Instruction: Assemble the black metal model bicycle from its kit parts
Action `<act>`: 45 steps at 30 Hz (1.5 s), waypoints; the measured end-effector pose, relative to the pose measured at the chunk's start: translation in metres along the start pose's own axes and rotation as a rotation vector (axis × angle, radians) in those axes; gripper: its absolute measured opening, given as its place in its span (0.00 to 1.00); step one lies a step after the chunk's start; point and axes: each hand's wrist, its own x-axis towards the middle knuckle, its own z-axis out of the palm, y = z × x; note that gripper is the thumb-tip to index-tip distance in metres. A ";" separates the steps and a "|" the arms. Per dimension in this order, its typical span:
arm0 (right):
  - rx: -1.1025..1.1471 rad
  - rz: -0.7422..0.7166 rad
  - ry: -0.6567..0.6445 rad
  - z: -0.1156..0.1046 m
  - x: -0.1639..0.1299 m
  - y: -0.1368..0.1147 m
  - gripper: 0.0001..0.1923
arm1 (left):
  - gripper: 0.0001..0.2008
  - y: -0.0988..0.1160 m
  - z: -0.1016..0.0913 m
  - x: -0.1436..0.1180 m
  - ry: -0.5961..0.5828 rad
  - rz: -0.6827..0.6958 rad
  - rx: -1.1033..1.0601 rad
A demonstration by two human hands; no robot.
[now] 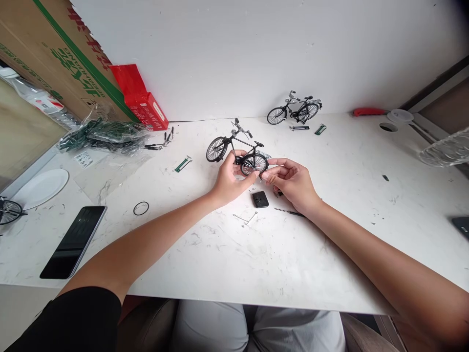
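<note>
A small black model bicycle [234, 146] stands on the white table [256, 254], front wheel to the left. My left hand [230, 180] grips it at the rear wheel, thumb and fingers around the frame's lower part. My right hand [291, 180] pinches at the rear wheel's right side with thumb and forefinger; what sits between the fingertips is too small to tell. A small black square part [260, 199] lies just below both hands, with thin wire pieces [246, 218] and a slim black tool [289, 211] beside it.
A second model bicycle [294, 108] stands at the back by the wall. A phone [74, 240], a black ring [141, 208], a white plate [40, 187], bagged parts [106, 133], a red box [141, 100] and cardboard box [54, 54] sit left. Another wheel [9, 211] is at far left.
</note>
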 end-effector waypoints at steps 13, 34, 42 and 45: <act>0.005 -0.028 -0.016 0.000 -0.001 0.000 0.37 | 0.29 0.001 0.000 0.001 0.025 -0.008 0.013; 0.013 0.014 -0.012 -0.001 0.001 0.001 0.33 | 0.27 0.003 -0.001 0.000 0.008 -0.004 0.038; 0.025 0.049 -0.014 -0.002 0.001 -0.002 0.33 | 0.27 0.002 -0.001 0.000 0.003 0.033 0.058; 0.037 0.060 -0.025 -0.003 0.002 -0.003 0.34 | 0.27 0.003 0.000 -0.001 -0.008 0.051 0.069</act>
